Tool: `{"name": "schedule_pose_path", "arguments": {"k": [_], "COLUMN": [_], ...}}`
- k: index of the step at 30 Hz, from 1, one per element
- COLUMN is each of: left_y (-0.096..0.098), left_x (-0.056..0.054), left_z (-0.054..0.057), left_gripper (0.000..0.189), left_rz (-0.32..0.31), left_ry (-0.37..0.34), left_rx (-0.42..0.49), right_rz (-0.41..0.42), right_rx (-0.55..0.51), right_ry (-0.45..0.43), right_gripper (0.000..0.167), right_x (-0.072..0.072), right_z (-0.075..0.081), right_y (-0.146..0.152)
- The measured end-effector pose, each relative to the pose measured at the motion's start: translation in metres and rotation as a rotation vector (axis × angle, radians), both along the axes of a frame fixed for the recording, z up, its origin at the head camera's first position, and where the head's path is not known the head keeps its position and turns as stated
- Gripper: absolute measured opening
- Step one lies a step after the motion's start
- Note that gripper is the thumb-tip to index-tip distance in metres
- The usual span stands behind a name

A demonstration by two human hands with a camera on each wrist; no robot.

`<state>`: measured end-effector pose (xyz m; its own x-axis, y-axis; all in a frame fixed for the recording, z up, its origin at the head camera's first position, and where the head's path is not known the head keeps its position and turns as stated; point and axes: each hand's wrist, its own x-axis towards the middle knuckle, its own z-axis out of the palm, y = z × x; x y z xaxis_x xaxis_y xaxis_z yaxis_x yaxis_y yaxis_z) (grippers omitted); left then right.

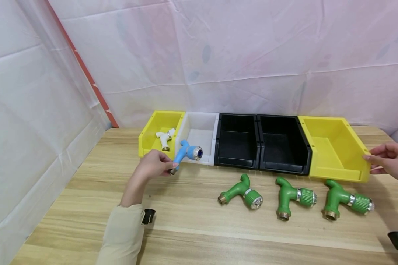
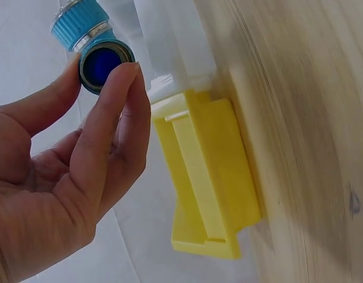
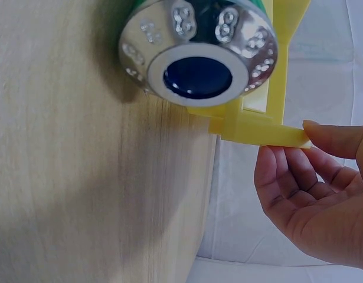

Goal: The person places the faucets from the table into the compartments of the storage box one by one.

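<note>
My left hand (image 1: 156, 163) pinches a blue tap (image 1: 183, 154) near its threaded inlet, between thumb and fingers. The tap is held up at the front of the white bin (image 1: 199, 143), overlapping it in the head view. In the left wrist view the tap's open inlet (image 2: 103, 66) faces the camera. At the far right, my right hand (image 1: 393, 162) pinches the side edge of the large yellow bin (image 1: 363, 175) between thumb and fingers. In the right wrist view, the thumb lies on one face of that bin's edge (image 3: 275, 134) and the fingers on the other.
A small yellow bin (image 1: 142, 143) at the left end holds a white tap (image 1: 164, 139). Two black bins (image 1: 237, 162) stand mid-row. Before the bins lie three green taps, one left (image 1: 240, 189), one middle (image 1: 286, 197), one right (image 1: 335, 198). A fabric backdrop (image 1: 238, 55) hangs behind.
</note>
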<state>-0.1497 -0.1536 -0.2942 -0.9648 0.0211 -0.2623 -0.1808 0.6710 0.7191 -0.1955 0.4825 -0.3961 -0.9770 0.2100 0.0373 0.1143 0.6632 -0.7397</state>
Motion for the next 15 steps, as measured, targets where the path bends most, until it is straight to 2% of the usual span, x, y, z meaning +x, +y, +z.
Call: {"name": "schedule_pose_path", "arguments": {"k": [8,15], "left_y": [0.008,0.014], "left_x": [-0.009,-0.016], "left_z": [0.000,-0.001], "left_gripper": [0.016,0.017], "left_rz": [0.020,0.043], "left_ry": [0.002,0.010], "left_rx": [0.059,0.076], "right_rz": [-0.002,-0.007], "right_rx": [0.021,0.019], "right_ry": [0.006,0.018], "right_gripper": [0.024,0.025], "right_x": [-0.003,-0.007], "right_z": [-0.008,-0.013], "right_y": [0.008,0.013]}}
